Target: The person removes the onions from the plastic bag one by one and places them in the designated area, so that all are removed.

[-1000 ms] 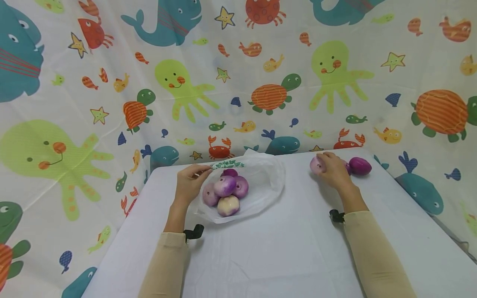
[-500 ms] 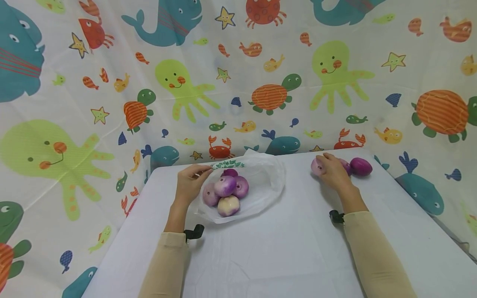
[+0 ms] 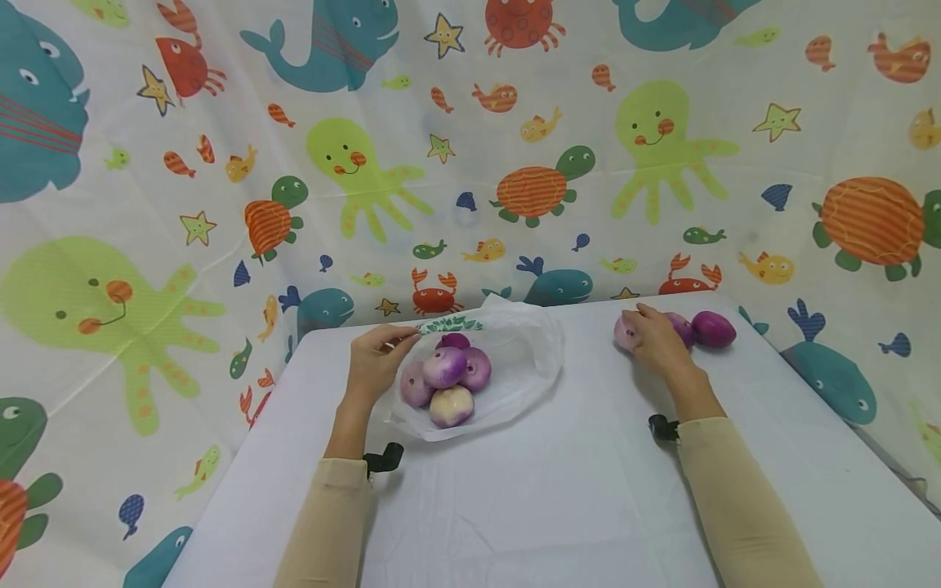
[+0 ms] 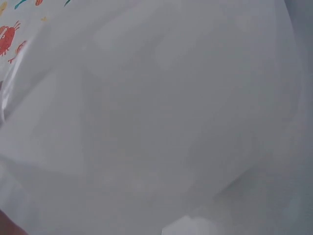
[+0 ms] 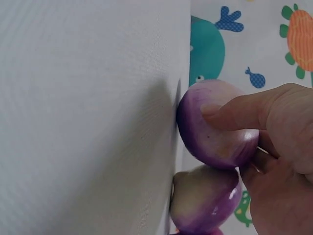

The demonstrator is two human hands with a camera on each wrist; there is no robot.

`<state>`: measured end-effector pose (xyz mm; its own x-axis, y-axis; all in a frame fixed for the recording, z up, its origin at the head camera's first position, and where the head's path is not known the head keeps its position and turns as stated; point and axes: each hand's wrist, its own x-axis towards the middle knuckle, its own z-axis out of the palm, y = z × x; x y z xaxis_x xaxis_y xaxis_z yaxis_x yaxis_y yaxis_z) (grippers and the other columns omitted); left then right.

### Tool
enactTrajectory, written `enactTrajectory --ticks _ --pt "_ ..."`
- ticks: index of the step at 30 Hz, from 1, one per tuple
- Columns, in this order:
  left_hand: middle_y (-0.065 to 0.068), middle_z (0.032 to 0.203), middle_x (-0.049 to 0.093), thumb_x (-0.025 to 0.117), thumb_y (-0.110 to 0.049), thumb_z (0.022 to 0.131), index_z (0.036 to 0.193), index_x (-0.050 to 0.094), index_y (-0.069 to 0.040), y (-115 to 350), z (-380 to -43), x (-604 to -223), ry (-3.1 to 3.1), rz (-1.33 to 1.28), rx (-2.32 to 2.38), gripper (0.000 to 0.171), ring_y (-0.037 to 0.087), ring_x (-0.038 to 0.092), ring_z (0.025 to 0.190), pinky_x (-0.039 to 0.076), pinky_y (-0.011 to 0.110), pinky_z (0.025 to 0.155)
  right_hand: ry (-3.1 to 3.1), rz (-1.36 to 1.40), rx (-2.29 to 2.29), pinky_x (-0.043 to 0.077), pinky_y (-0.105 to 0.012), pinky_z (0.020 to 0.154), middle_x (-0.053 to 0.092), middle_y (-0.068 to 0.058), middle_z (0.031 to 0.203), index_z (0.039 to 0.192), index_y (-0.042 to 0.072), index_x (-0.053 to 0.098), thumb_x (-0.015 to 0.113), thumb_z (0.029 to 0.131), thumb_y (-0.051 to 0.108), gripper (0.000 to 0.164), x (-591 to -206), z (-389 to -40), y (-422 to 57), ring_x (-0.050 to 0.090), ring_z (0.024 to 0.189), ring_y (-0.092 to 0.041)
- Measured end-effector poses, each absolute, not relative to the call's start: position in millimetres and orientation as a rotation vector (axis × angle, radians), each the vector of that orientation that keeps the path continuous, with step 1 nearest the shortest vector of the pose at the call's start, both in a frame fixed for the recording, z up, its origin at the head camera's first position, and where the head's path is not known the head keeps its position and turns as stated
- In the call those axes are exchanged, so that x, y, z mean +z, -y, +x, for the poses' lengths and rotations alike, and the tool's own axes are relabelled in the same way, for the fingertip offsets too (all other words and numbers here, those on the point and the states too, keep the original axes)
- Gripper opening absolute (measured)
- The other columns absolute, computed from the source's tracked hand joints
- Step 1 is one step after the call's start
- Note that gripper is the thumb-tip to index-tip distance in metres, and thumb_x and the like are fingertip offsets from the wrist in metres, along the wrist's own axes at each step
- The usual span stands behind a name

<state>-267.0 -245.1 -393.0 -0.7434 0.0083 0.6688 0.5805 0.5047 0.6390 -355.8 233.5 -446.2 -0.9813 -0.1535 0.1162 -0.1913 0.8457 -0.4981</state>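
Note:
My left hand (image 3: 373,363) pinches the left rim of a translucent white plastic bag (image 3: 518,359) with green leaf print. Several purple-and-white onions (image 3: 444,367) are heaped inside it. The bag's plastic (image 4: 146,107) fills most of the left wrist view, so those onions are hidden there. At the far right of the table, my right hand (image 3: 659,339) grips a pale purple onion (image 3: 626,330), its thumb laid across the skin (image 5: 195,122). Right beside that onion sits a second onion (image 5: 203,200), partly hidden behind the hand in the head view. A darker purple onion (image 3: 713,329) lies farther right.
A white cloth covers the table (image 3: 515,506), whose back edge meets a hanging curtain (image 3: 470,245) printed with sea animals. The loose onions lie near the table's back right corner. Each wrist carries a small black camera (image 3: 384,458).

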Motion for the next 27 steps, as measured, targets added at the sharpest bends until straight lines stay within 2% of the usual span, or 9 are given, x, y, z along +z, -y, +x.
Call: enactTrajectory --ticks 6,10,13,27 --pt "0.020 0.098 0.078 0.076 0.007 0.090 0.104 0.078 0.005 245.1 -266.9 -392.7 2.145 -0.480 -1.223 0.014 0.021 0.066 0.081 0.050 0.007 0.070 2.954 0.266 0.817 0.028 -0.072 0.117 0.022 -0.027 0.169 0.158 0.007 0.042 0.064 0.095 -0.004 0.067 -445.5 -355.5 -232.6 0.020 0.154 -0.052" --pt "0.020 0.098 0.078 0.075 0.007 0.090 0.103 0.078 0.005 245.5 -267.5 -392.9 2.141 -0.485 -1.224 0.014 0.024 0.066 0.080 0.050 0.008 0.070 2.954 0.259 0.799 0.028 -0.073 0.115 0.022 -0.027 0.169 0.157 0.008 0.043 0.065 0.091 -0.009 0.071 -444.8 -355.7 -232.3 0.020 0.154 -0.052" --pt "0.020 0.098 0.078 0.075 0.007 0.090 0.103 0.079 0.004 245.8 -268.5 -393.8 2.141 -0.483 -1.218 0.014 0.024 0.067 0.081 0.050 0.007 0.070 2.954 0.256 0.788 0.028 -0.074 0.115 0.023 -0.027 0.168 0.156 0.007 0.044 0.066 0.089 -0.011 0.073 -444.4 -356.0 -231.8 0.021 0.153 -0.053" --pt "0.020 0.098 0.078 0.075 0.007 0.090 0.104 0.079 0.003 244.6 -267.8 -393.0 2.145 -0.488 -1.221 0.014 0.024 0.066 0.081 0.050 0.007 0.070 2.943 0.275 0.744 0.026 -0.071 0.119 0.024 -0.029 0.167 0.155 0.003 0.044 0.069 0.090 -0.008 0.071 -446.4 -356.2 -231.9 0.022 0.153 -0.052"
